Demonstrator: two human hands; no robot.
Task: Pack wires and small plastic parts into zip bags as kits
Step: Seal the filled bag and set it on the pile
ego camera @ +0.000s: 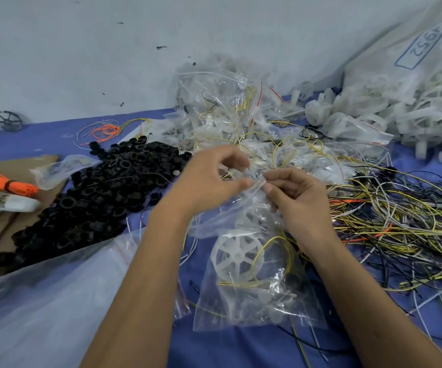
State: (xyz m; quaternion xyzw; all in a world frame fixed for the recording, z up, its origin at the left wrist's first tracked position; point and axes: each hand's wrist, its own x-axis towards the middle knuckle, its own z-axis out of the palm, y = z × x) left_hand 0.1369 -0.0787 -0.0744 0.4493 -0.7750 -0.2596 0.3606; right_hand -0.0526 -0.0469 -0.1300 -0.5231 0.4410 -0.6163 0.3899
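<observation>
A clear plastic zip bag (251,274) holding a white spoked wheel (237,254) is being pinched at its top by the left hand (209,179) and the right hand (294,197).

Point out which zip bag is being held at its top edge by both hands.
The zip bag nearest the camera, holding a white spoked wheel and yellow wire. The left hand and right hand pinch its top; the other bags lie piled behind.

Both forearms reach forward over the bag (254,261). The left hand (209,179) and right hand (294,197) meet at its top, fingertips pinching the edge.
</observation>
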